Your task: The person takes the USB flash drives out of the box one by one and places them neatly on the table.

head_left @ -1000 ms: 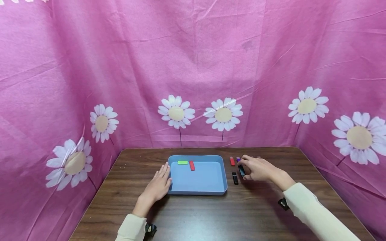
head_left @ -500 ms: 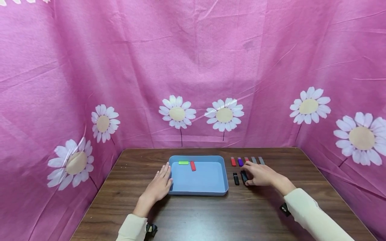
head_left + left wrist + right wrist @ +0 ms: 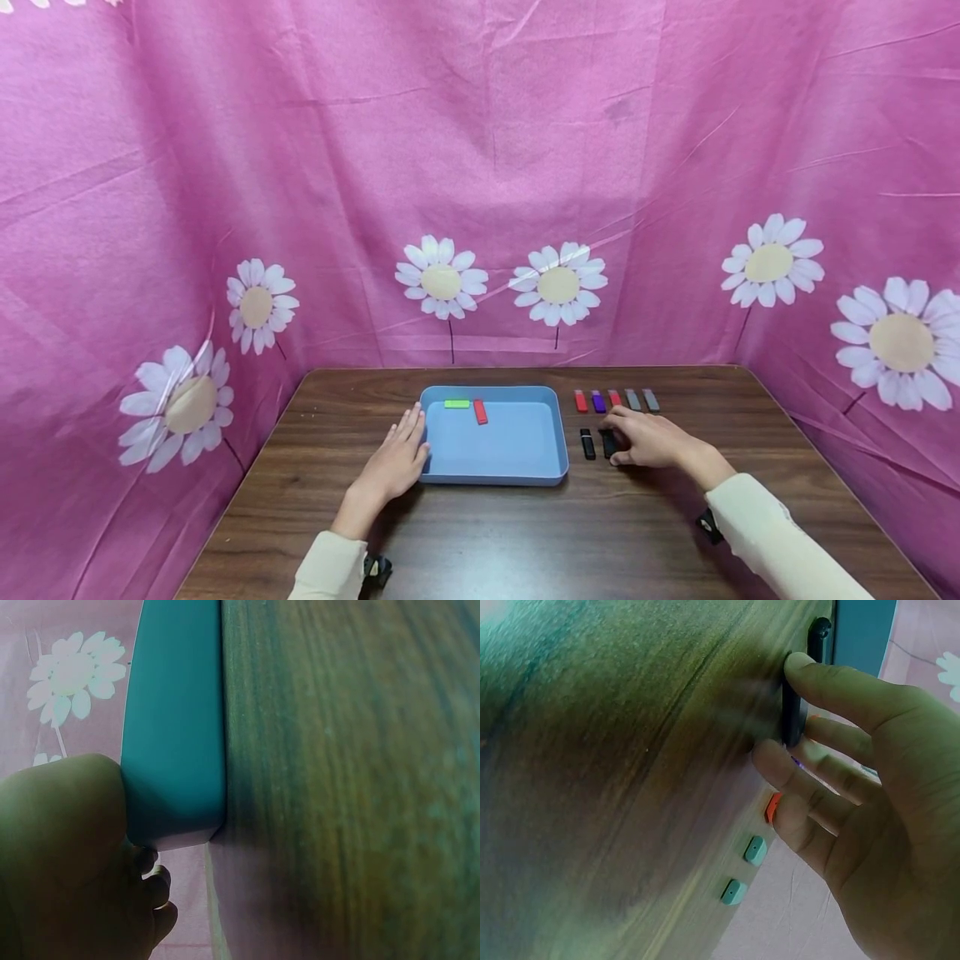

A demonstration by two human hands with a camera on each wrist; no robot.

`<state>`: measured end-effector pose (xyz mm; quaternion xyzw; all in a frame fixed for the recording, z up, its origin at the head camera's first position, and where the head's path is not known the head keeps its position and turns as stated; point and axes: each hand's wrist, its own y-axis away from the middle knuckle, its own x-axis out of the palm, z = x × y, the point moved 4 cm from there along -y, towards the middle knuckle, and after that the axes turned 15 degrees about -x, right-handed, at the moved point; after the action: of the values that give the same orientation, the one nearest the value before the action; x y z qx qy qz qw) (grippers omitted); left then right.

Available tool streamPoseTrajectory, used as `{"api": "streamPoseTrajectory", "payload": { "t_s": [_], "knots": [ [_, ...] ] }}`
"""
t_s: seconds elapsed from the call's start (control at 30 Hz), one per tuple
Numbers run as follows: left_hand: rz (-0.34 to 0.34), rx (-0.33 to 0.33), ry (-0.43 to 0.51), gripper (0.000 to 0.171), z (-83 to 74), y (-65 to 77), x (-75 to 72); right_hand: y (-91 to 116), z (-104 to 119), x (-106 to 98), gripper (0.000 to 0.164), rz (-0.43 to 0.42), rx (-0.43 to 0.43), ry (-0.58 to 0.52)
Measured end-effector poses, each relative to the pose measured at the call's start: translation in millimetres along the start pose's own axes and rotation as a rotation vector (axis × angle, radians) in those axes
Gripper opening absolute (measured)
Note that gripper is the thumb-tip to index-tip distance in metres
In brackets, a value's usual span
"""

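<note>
My right hand pinches a black USB stick at the table surface, right of the blue tray. In the right wrist view, the thumb is at one end of this black stick and fingertips are at the other. A second black USB stick lies just left of it, beside the tray. My left hand rests against the tray's left side with fingers straight; the left wrist view shows it at the tray wall. Inside the tray lie a green USB stick and a red one.
Behind the right hand runs a row of USB sticks: red, purple, another red and two grey ones, the outermost grey stick on the right. A pink flowered curtain encloses the wooden table.
My right hand has drawn slightly toward the front and right with the black stick, bringing it down beside the other black one. The back row is now uncovered. The left hand stays put.
</note>
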<state>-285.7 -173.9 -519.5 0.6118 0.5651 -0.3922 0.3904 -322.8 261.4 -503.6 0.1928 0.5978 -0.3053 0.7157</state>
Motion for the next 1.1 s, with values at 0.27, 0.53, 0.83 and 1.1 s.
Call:
{"api": "streamPoseTrajectory", "payload": {
  "t_s": [0.27, 0.53, 0.83, 1.1],
  "knots": [
    [-0.004, 0.0, 0.003, 0.06, 0.1, 0.7, -0.7, -1, 0, 2, 0.051, 0.01, -0.004, -0.02],
    [-0.002, -0.001, 0.0, 0.06, 0.8, 0.0, -0.8, -3, 2, -3, 0.05, 0.018, 0.003, -0.033],
    [0.001, -0.003, 0.006, 0.06, 0.5, 0.7, -0.9, -19, 11, -24, 0.034, -0.044, -0.054, 0.065],
    [0.003, 0.001, 0.004, 0.06, -0.7, 1.1, -1.1, -47, 24, -42, 0.013, -0.122, -0.108, 0.058]
  ]
}}
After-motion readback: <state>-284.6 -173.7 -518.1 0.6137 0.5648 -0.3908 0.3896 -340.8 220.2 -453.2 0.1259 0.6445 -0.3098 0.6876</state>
